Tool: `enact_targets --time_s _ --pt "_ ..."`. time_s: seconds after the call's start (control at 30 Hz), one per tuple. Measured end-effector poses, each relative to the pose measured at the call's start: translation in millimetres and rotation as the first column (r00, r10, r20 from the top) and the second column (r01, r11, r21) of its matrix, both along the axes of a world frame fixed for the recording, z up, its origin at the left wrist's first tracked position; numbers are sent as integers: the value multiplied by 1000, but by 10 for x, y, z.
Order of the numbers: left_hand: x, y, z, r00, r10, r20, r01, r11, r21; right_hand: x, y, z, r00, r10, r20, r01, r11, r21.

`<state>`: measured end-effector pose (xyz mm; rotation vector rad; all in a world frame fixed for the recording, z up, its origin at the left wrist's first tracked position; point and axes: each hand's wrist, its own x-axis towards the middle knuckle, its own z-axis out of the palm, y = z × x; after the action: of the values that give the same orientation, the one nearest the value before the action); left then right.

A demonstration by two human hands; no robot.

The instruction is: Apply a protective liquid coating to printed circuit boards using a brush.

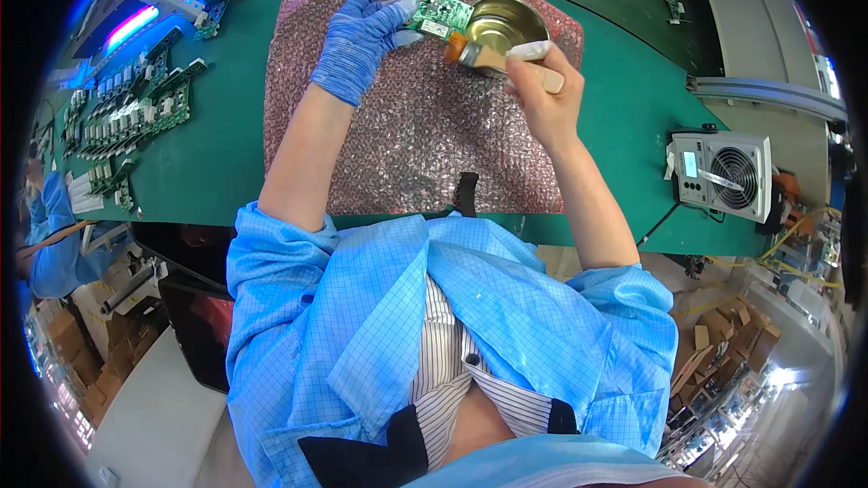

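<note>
My left hand (360, 41), in a blue knit glove, is closed on the left end of a green circuit board (439, 12) and holds it up over the bubble wrap. In my right hand (548, 95), which has white covers on some fingertips, is a flat brush with a wooden handle (493, 60). Its orange-brown bristles (455, 47) are at the lower right edge of the board; whether they touch it I cannot tell. Just behind the brush stands a round metal bowl (508, 23), shiny and yellowish inside.
Pink bubble wrap (407, 154) covers the middle of the green table (221, 163). Several circuit boards (140, 113) lie at the left, under a glowing lamp (133, 27). A white fan unit (721, 173) stands at the right edge. Another person's blue sleeve (56, 208) shows at far left.
</note>
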<state>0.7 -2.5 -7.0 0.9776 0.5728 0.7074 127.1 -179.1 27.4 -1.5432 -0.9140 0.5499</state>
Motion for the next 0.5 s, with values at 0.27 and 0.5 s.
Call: enact_targets --time_s 0.27,0.5 --pt "126 437 -14 998 65 -23 -64 998 22 253 86 59 989 -84 -123 97 990 104" --pt "311 1355 -225 903 314 -294 -304 949 79 1286 12 -142 940 -340 -30 341 940 33"
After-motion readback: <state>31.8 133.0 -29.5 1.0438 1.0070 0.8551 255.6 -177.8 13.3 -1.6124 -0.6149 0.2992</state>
